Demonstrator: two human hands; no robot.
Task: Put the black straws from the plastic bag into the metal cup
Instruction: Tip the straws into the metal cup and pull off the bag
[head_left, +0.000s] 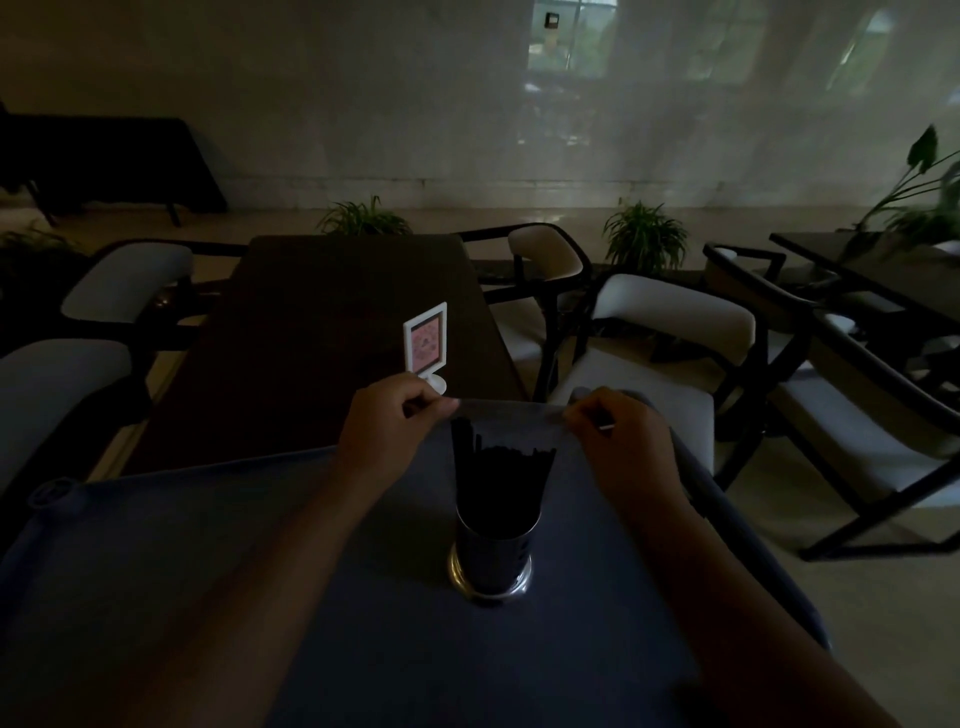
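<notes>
Left hand (387, 415) and right hand (615, 423) pinch the plastic bag (511, 415) top, seemingly lifting it off black straws (501, 467) standing in the metal cup (491, 551).

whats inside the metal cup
The metal cup holds a bundle of black straws, apparently still wrapped in the plastic bag both hands pinch. Their lower ends are hidden inside.

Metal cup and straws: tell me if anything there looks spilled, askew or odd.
Nothing spilled. The metal cup stands upright on the blue mat, with the black straws bunched inside. The plastic bag is over them, its top edge pinched by the left hand and right hand.
</notes>
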